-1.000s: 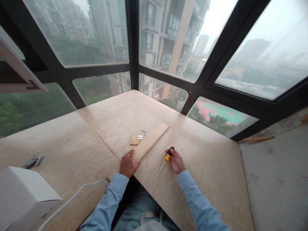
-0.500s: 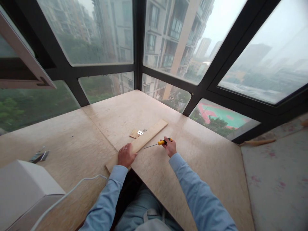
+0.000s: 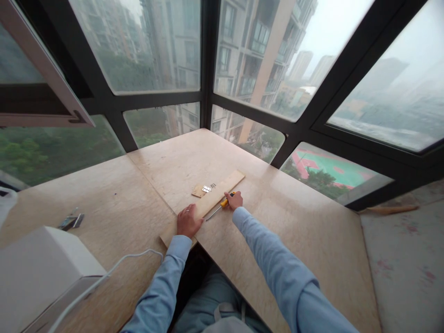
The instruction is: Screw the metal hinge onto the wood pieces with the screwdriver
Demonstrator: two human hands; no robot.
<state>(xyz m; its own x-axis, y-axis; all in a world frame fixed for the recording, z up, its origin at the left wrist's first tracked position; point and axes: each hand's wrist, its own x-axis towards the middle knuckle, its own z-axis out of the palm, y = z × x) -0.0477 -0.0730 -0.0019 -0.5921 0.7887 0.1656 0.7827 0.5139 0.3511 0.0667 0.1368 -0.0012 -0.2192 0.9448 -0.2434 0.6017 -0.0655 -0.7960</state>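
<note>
A long, narrow wooden board (image 3: 222,191) lies slantwise on the table. My left hand (image 3: 189,221) is closed over its near end, pressing it against the tabletop. In my right hand (image 3: 236,200) is a yellow-and-black screwdriver (image 3: 224,203), held by the handle beside the board's right edge. Its metal shaft points down and left, with the tip low over the table near my left hand. Behind the board, a small wooden piece (image 3: 197,191) lies with silver hinges (image 3: 206,188) on or against it. Several small screws (image 3: 213,185) are beside them.
A white box (image 3: 45,268) stands at the near left, with a white cable (image 3: 130,255) running past it. Small metal parts (image 3: 71,221) lie behind the box. The table (image 3: 294,231) has a gap at its front edge above my legs. Windows enclose the far sides.
My right hand has moved left with the screwdriver, closer to the board, and the shaft now slopes more steeply. My left hand stays on the board. The whole view has shifted slightly.
</note>
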